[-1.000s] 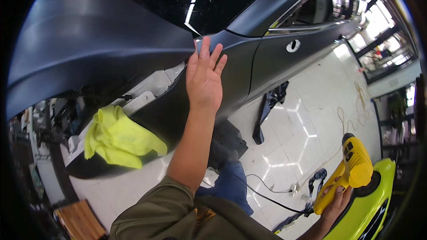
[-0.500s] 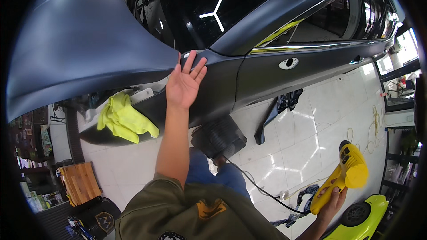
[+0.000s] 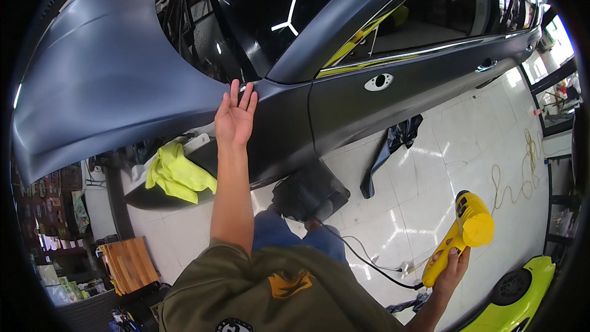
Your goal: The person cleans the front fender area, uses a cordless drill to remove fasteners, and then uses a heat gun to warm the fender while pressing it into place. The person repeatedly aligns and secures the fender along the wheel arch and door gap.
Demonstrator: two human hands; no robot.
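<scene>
A person's left hand [image 3: 234, 126], palm up with fingers [image 3: 235, 93] extended, reaches to a matte dark car [image 3: 276, 123] near its windshield [image 3: 276, 6], while the right hand [image 3: 453, 265] grips a yellow heat gun [image 3: 474, 224] above white floor tiles [image 3: 418, 203].

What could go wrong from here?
1. The black cord from the yellow tool in the right grip runs close to the jeans; a step might snag it.
2. The left grip is bare and open, its fingers at the car's hood corner; they might smudge the dark finish or catch an edge.
3. The lime cloth hangs over a panel edge and could slide off onto the floor.
</scene>
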